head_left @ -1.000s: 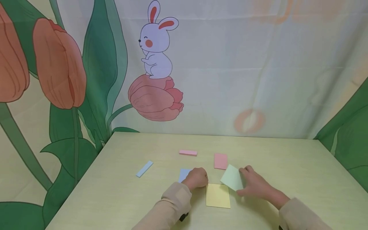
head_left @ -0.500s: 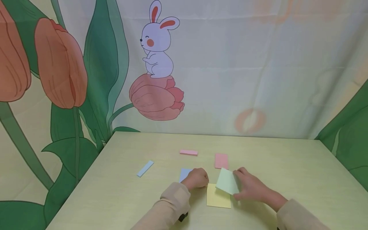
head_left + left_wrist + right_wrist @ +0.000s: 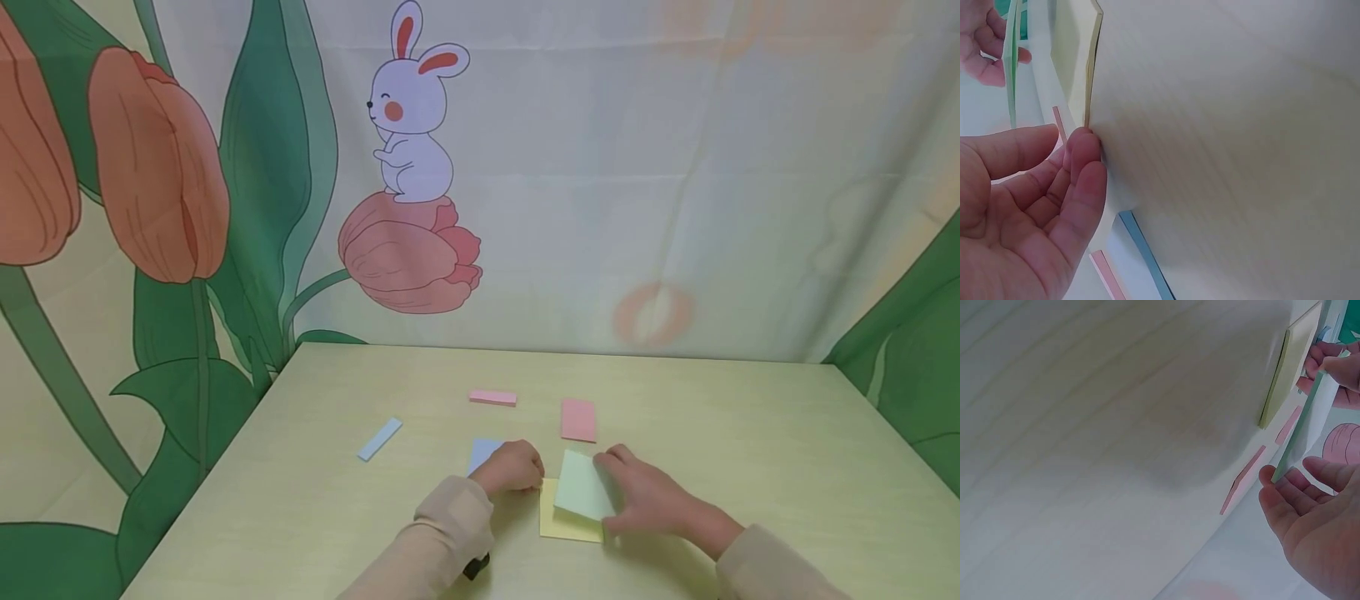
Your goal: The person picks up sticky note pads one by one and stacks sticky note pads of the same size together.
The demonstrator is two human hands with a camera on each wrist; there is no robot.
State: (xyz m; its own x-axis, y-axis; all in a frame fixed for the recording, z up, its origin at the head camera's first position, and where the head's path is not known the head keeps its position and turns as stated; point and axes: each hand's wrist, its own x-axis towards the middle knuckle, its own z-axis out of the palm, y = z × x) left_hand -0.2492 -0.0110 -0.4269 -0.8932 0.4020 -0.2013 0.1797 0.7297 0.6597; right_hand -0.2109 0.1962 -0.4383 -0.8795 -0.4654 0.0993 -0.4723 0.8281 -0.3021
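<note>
My right hand (image 3: 648, 498) holds a pale green sticky note pad (image 3: 583, 486) by its right side, tilted above a yellow sticky note pad (image 3: 553, 527). The yellow pad lies flat on the table and is partly covered by the green one in the head view. Loosely bent, the fingers of my left hand (image 3: 513, 467) touch the near corner of the yellow pad (image 3: 1075, 59) in the left wrist view, the thumb a little apart. Behind that hand lies a blue sticky note pad (image 3: 483, 452), partly hidden by it.
A pink pad (image 3: 578, 420) lies beyond the green one. Further left are a narrow pink pad (image 3: 492, 398) and a narrow light blue pad (image 3: 379, 440). The pale wood table (image 3: 750, 442) ends at a printed cloth (image 3: 555, 183) with a rabbit and tulips.
My right hand has brought the green pad left and nearer, from beside the yellow pad to over it. The left hand has stayed almost in place.
</note>
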